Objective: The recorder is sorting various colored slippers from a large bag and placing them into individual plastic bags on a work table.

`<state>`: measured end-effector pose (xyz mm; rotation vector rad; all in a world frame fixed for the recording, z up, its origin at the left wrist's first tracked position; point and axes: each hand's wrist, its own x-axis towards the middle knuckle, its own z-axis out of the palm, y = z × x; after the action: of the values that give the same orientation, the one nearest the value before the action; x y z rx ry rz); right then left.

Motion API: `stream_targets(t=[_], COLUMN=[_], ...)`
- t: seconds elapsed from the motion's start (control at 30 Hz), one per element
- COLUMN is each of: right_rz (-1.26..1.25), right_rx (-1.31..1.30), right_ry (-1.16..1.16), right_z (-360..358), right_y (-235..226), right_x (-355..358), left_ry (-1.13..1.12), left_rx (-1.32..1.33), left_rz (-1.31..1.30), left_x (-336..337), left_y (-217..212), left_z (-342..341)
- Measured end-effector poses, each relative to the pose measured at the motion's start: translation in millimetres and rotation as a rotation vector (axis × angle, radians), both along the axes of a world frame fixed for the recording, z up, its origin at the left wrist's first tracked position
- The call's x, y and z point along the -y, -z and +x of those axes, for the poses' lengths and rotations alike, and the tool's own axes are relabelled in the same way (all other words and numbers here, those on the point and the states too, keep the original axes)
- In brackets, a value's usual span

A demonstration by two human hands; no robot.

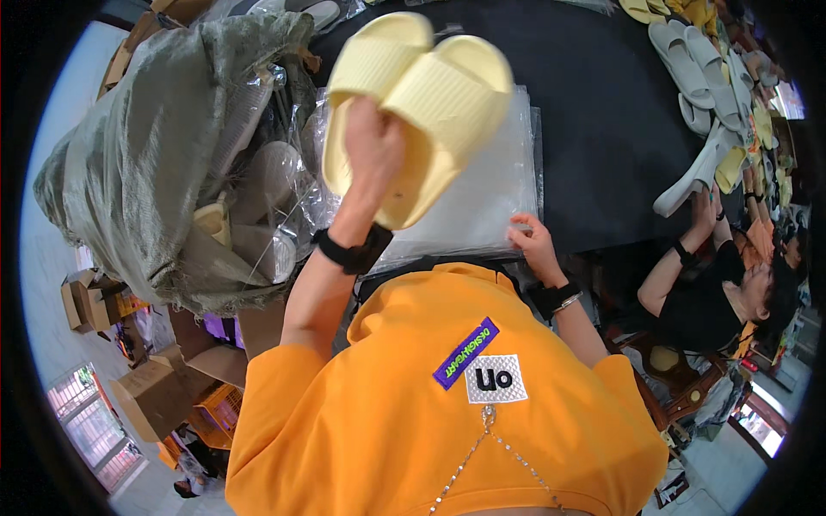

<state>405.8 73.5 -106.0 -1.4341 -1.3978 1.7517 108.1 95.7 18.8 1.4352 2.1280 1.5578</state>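
Note:
A pair of pale yellow slide slippers [452,103] is held up over the black table, soles together side by side. My left hand [374,150] grips them near the straps, its fingers partly hidden by the slippers. Beneath lies a stack of clear flat plastic bags [490,202]. At that stack's near right corner, my right hand [535,245] has its fingers curled in a pinch on the edge of a bag. Dark bands circle both my wrists.
A large grey-green woven sack [129,163] on the left spills plastic-wrapped slippers [267,176]. Grey slippers [688,69] line the right of the black table [594,129]. A co-worker in black [701,292] reaches toward them. Cardboard boxes [163,396] stand at lower left.

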Motion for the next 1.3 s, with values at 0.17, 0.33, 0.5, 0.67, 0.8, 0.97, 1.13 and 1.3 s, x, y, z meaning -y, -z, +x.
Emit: stream_targets(t=[0.17,0.33,0.5,0.67,0.8,0.97,1.13,1.3], right_rz=[0.160,0.095,-0.010,0.233,0.186,0.120,0.213,0.180], right_rx=[0.172,0.157,0.241,0.305,0.348,0.253,0.299,0.268], right_ry=[-0.078,-0.077,-0.057,-0.068,-0.082,-0.048,-0.045,-0.014], right_z=[-3.2,5.8,2.3,0.1,-5.1,1.3,-1.3,4.5], right_y=[12.0,29.0,15.7,18.8,8.7,40.9,32.2,46.4], right_x=[3.2,2.6,0.3,6.5,3.7,0.7,1.0,0.3], left_ry=[0.360,0.463,0.345,0.030,0.082,0.447,0.206,-0.160], left_rx=[-0.283,-0.529,-0.577,-0.660,-0.539,-0.485,-0.488,-0.360], left_rz=[-0.384,-0.364,-0.468,-0.478,-0.285,-0.439,-0.536,-0.608], left_x=[-50.4,-49.5,-71.4,-78.4,-55.5,14.0,52.1,65.6], left_y=[25.2,147.2,140.8,103.6,49.2,77.9,134.1,138.6], left_z=[79.2,68.9,2.0,-64.0,-26.3,60.3,12.2,-68.9])
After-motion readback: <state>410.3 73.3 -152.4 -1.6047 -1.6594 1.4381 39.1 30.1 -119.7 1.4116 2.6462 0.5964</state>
